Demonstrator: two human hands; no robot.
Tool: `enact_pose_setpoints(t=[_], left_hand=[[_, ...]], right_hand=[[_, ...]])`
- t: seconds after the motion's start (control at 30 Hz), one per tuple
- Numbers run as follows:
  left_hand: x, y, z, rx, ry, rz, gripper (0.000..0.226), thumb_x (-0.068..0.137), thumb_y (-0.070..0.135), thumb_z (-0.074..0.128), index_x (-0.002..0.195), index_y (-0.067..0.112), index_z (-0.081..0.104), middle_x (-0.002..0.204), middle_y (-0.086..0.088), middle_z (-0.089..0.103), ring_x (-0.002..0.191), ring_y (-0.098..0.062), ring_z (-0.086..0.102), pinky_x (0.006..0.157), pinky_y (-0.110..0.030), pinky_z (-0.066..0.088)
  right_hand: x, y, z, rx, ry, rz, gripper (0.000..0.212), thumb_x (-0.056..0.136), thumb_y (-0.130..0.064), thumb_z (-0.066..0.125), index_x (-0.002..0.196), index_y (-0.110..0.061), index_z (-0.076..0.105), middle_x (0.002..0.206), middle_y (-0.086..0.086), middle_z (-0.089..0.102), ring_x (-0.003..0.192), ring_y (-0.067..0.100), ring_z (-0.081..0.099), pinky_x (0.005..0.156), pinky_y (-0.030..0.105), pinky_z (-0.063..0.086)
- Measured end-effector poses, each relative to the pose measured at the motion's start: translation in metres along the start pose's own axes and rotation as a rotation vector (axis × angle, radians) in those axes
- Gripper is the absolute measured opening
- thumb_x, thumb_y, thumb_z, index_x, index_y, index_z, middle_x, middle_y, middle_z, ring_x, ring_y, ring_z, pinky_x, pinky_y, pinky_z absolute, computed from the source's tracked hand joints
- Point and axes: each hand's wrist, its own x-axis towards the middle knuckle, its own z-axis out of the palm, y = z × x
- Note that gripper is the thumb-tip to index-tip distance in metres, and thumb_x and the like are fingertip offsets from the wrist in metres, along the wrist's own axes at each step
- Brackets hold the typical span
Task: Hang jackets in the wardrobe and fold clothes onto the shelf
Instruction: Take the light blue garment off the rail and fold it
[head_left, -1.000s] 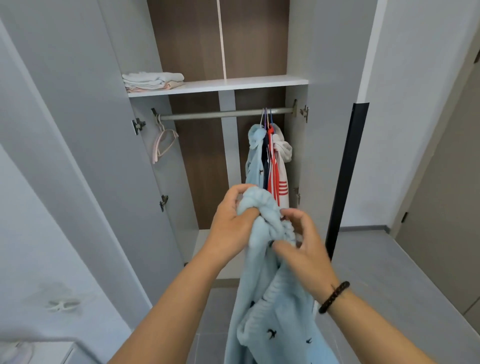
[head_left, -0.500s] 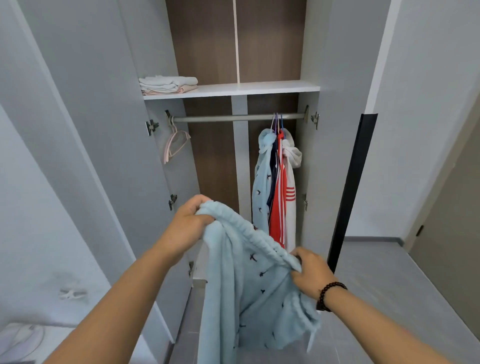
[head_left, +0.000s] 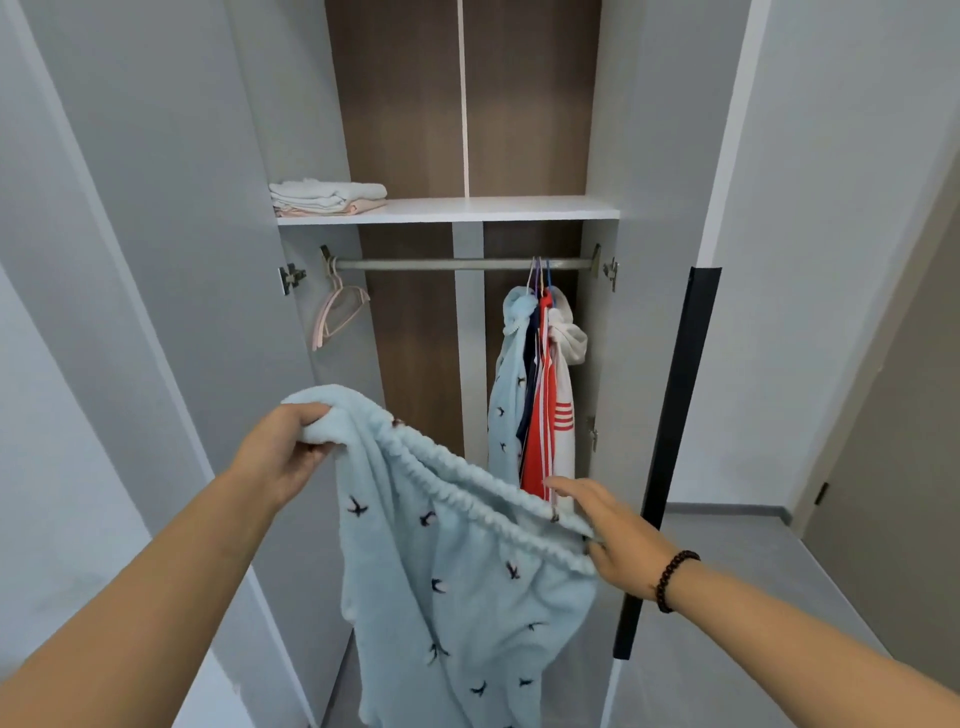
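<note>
Pyjama trousers (head_left: 457, 571) stretched between hands, left (head_left: 283, 454), right (head_left: 618, 540)

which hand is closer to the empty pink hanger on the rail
Left. The left hand grips the blue garment below the pink hanger; the right hand is farther right, under the hung jackets.

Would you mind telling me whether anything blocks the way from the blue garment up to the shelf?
Nothing visible does. The blue garment hangs below the shelf, whose right part is bare; folded clothes sit left.
</note>
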Motion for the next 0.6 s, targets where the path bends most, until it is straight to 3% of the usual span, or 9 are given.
enact_pose_setpoints(t=[0.07, 0.13, 0.2, 0.3, 0.4, 0.5, 0.6], left_hand=[[0.007, 0.004, 0.001, 0.134, 0.009, -0.007, 0.017, 0.087, -0.003, 0.050, 0.098, 0.003, 0.063, 0.078, -0.003, 0.074, 0.072, -0.012, 0.071, 0.056, -0.023, 0.055], [0.011, 0.011, 0.007, 0.172, 0.010, -0.026, 0.017, 0.087, 0.000, 0.053, 0.100, 0.005, 0.063, 0.083, -0.004, 0.074, 0.080, -0.015, 0.070, 0.061, -0.026, 0.054], [0.012, 0.020, 0.016, 0.158, 0.003, -0.025, 0.019, 0.086, 0.001, 0.053, 0.101, 0.005, 0.063, 0.085, -0.006, 0.075, 0.084, -0.019, 0.070, 0.064, -0.030, 0.053], [0.010, 0.033, 0.033, 0.156, -0.015, -0.007, 0.023, 0.078, 0.001, 0.050, 0.097, 0.004, 0.063, 0.075, -0.008, 0.074, 0.071, -0.022, 0.071, 0.061, -0.033, 0.055], [0.002, 0.045, 0.049, 0.246, -0.052, -0.010, 0.023, 0.064, 0.002, 0.050, 0.083, 0.005, 0.063, 0.064, -0.010, 0.069, 0.053, -0.024, 0.068, 0.054, -0.032, 0.056], [-0.003, 0.055, 0.056, 0.204, -0.071, 0.011, 0.027, 0.052, 0.003, 0.049, 0.077, 0.003, 0.060, 0.065, -0.013, 0.067, 0.052, -0.027, 0.066, 0.055, -0.035, 0.056], [-0.003, 0.066, 0.058, 0.065, -0.067, 0.030, 0.029, 0.052, 0.004, 0.048, 0.080, 0.003, 0.059, 0.068, -0.014, 0.069, 0.058, -0.031, 0.068, 0.060, -0.039, 0.058]], right_hand=[[0.000, -0.003, -0.015, -0.041, 0.027, -0.133, 0.072, 0.084, 0.005, 0.048, 0.136, -0.043, 0.035, 0.142, -0.018, 0.024, 0.105, 0.011, 0.050, 0.079, 0.022, 0.051], [0.002, -0.010, -0.033, -0.027, -0.004, -0.173, 0.069, 0.080, 0.011, 0.042, 0.122, -0.043, 0.049, 0.145, -0.022, 0.021, 0.119, 0.009, 0.042, 0.090, 0.020, 0.047], [0.005, -0.015, -0.053, -0.008, -0.069, -0.180, 0.065, 0.078, 0.013, 0.037, 0.109, -0.039, 0.062, 0.141, -0.015, 0.035, 0.121, 0.008, 0.041, 0.099, 0.021, 0.041], [0.015, -0.020, -0.088, -0.003, -0.163, -0.043, 0.050, 0.080, 0.009, 0.035, 0.086, -0.023, 0.074, 0.097, -0.008, 0.062, 0.088, 0.007, 0.055, 0.077, 0.012, 0.046], [0.029, -0.017, -0.120, 0.080, -0.101, 0.141, 0.043, 0.081, 0.005, 0.044, 0.058, -0.021, 0.068, 0.056, -0.018, 0.058, 0.061, 0.003, 0.049, 0.054, 0.007, 0.037], [0.034, -0.012, -0.154, 0.282, -0.080, 0.257, 0.031, 0.081, -0.016, 0.063, 0.051, -0.021, 0.065, 0.061, -0.009, 0.060, 0.060, 0.006, 0.053, 0.053, 0.017, 0.042], [0.031, -0.014, -0.177, 0.305, -0.169, 0.154, 0.027, 0.067, -0.048, 0.080, 0.061, -0.023, 0.072, 0.068, -0.012, 0.067, 0.069, -0.002, 0.060, 0.070, 0.013, 0.046]])
